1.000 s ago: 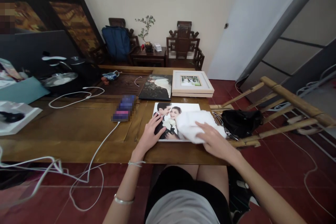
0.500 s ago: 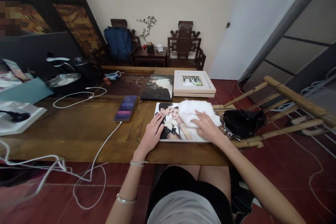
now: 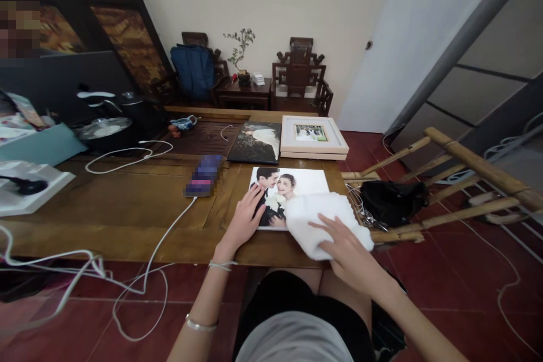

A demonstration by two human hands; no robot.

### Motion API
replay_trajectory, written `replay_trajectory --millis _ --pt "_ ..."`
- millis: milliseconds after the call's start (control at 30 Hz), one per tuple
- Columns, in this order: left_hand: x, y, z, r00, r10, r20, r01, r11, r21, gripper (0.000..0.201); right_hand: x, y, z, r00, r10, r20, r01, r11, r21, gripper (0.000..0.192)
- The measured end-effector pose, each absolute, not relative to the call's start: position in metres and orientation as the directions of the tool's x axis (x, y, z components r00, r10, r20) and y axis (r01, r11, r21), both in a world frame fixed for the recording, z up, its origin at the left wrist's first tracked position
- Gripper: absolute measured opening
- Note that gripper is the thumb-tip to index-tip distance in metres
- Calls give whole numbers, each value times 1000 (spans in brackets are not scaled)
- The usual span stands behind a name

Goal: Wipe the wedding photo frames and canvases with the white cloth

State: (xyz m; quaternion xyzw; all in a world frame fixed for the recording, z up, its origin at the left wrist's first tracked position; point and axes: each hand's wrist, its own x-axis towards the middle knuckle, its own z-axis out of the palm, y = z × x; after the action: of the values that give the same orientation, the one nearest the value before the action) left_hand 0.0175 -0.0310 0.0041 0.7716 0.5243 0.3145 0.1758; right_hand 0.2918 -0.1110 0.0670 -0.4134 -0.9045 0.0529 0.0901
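Note:
A wedding photo panel (image 3: 305, 178) lies flat at the table's front edge, showing a couple against a white ground. My left hand (image 3: 246, 216) rests on its left edge, fingers stretched out and pressing lightly. Over the panel's lower right part is a folded white fluffy cloth (image 3: 303, 218), which hangs a little past the front edge. My right hand (image 3: 343, 243) holds this cloth from above, fingertips pressed into it and the thumb side partly hidden. The panel's lower right corner is covered by the cloth.
Behind the panel lie a dark photo panel (image 3: 254, 144) and stacked pale frames (image 3: 314, 150). A phone (image 3: 203, 175) with a white cable (image 3: 169, 232) is to the left. On the right, a bamboo chair (image 3: 475, 181) holds a black bag (image 3: 394, 201).
My right hand has drawn the white cloth from the panel's upper right down toward me, past the front edge. More of the photo's top shows. My left hand has stayed in place.

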Motion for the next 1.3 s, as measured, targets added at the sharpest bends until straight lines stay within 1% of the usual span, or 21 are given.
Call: replay_trajectory --millis 133,300,433,567,733,867,967,1033,1100,1200,1300 --pt "16 -30 2 266 914 306 696 -401 595 45 288 -57 67 -597 793 122 775 609 -167 57" --pt "16 -30 2 262 919 296 695 -393 602 44 275 14 72 -535 831 150 824 553 -125 59" --pt "16 -30 2 261 919 295 693 -391 606 44 264 41 80 -529 835 151 832 546 -105 61" --pt "16 -28 -3 244 914 324 679 -400 616 44 258 26 78 -533 834 143 833 547 -81 58" --pt "16 -25 -9 242 897 371 668 -431 606 46 262 -42 64 -606 787 118 786 615 -60 52" --pt "17 -26 -9 220 908 358 680 -405 611 45 267 -101 62 -672 737 67 731 675 -97 44" --pt "17 -27 -8 217 912 348 682 -396 615 45 265 -125 62 -695 718 37 708 693 -136 36" --pt "18 -27 -8 218 910 353 679 -401 614 44 262 -126 62 -698 715 35 704 694 -151 34" --pt "17 -26 -7 223 907 359 673 -409 616 44 259 -115 63 -692 720 48 707 690 -159 39" --pt "17 -25 -8 222 910 351 676 -403 617 44 257 -81 65 -664 744 77 728 667 -159 49" --pt "16 -25 -8 233 909 347 675 -408 615 44 257 -36 68 -607 789 98 776 615 -141 51"
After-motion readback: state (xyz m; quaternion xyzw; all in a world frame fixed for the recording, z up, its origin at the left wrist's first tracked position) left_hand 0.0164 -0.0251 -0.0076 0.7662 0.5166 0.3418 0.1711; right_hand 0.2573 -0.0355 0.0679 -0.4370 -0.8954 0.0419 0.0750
